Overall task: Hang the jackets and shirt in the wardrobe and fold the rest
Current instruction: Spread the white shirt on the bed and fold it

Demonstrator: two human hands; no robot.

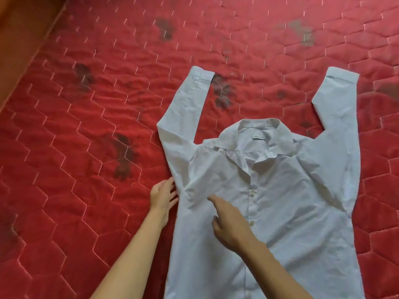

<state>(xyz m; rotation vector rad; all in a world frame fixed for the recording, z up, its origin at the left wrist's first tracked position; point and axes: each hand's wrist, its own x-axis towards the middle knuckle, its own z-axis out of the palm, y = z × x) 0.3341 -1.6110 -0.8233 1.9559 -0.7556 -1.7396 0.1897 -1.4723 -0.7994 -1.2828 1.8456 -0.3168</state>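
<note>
**Shirt [280, 201] flat on the red bed, both hands at its side**

White cotton, thin and creased all over, and it lies face up on the quilted red bed cover [86, 147], buttoned down the front. Small pale buttons [252, 192] run in a line down the placket. The collar [259, 134] is spread open and soft, points splayed, with a small label showing inside the neck. Both long sleeves are thrown up past the shoulders: the one on the person's left [185, 108] bends at the elbow and ends in a squared, buttoned cuff, and the one on the right [336, 100] does the same, so the shirt makes a wide U shape. The hem runs out of the bottom of the view.

Now the hands. The left hand [162, 197] is flat, fingers straight, its fingertips touching the shirt's side edge just below the armpit. The right hand [231, 225] rests on the chest panel, forefinger stretched out toward the wrinkled fold by that same armpit, thumb out to the side. It grips nothing, and its other fingers are hidden behind the knuckles.

Underneath, the cover is plush and slightly shiny, stitched in large hexagons with pale thread. Dark, blotchy marks [124, 156] dot it here and there. Along the upper left corner runs a plain orange-brown edge [19, 39], smooth, slanting across the view.
</note>
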